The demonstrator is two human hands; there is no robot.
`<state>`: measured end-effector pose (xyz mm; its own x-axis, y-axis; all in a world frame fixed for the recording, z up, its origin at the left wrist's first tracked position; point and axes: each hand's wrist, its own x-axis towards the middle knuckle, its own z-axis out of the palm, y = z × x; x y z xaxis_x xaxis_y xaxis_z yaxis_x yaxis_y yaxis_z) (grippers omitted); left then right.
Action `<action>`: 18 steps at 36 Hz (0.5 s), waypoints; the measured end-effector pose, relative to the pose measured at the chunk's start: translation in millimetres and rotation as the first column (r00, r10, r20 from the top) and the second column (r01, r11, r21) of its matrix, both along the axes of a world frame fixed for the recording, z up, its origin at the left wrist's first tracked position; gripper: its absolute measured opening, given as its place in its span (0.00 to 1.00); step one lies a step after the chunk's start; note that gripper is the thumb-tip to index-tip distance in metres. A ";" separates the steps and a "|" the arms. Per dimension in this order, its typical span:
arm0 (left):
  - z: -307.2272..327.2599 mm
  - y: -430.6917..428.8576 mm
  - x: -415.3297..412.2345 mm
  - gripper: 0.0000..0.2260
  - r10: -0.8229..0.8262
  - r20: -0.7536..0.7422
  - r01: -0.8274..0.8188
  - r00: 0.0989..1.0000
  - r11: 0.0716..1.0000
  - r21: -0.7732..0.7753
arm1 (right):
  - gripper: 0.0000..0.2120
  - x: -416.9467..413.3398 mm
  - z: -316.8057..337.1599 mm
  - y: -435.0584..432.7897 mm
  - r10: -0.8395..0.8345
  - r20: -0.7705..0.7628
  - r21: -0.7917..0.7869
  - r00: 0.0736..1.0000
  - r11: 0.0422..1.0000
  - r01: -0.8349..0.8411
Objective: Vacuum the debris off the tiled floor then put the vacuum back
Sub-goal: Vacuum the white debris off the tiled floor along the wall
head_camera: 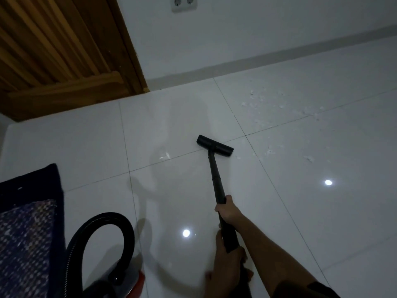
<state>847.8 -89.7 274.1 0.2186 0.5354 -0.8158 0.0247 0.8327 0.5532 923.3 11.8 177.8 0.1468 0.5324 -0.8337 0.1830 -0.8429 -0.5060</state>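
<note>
A black vacuum wand (216,177) slopes away from me, and its flat floor head (214,145) rests on the white tiled floor (171,125) over a grout line. My right hand (225,208) grips the wand partway up. My left hand (227,263) holds the wand's near end, close to the bottom edge. White scraps of debris (269,151) lie just right of the head, with more scattered farther back right (257,100). The vacuum body (129,282), dark with a red part, sits at the bottom left under its looping black hose (103,224).
A dark blue patterned rug (28,233) lies at the left edge next to the vacuum body. A wooden door (60,50) fills the upper left. The white wall carries a double socket (184,3) and a grey skirting (257,61).
</note>
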 end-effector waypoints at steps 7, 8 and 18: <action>-4.4 -32.2 1.9 0.35 -0.076 -0.041 0.075 0.996 0.997 -0.025 | 0.25 8.8 7.4 -32.3 -0.039 0.010 -0.014 0.999 0.999 0.039; -6.4 -36.1 2.2 0.37 -0.100 -0.039 0.099 0.994 0.995 -0.018 | 0.25 10.3 8.1 -36.0 -0.048 0.012 -0.015 0.999 0.999 0.048; -28.7 -68.2 7.1 0.48 -0.238 -0.024 0.236 0.971 0.970 -0.065 | 0.24 24.4 5.2 -63.9 -0.119 0.015 -0.014 0.993 0.993 0.120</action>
<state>855.0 -157.9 245.3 0.3070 0.4204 -0.8538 0.2417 0.8333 0.4972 947.7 -52.1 183.0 0.2204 0.4981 -0.8386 0.0875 -0.8664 -0.4916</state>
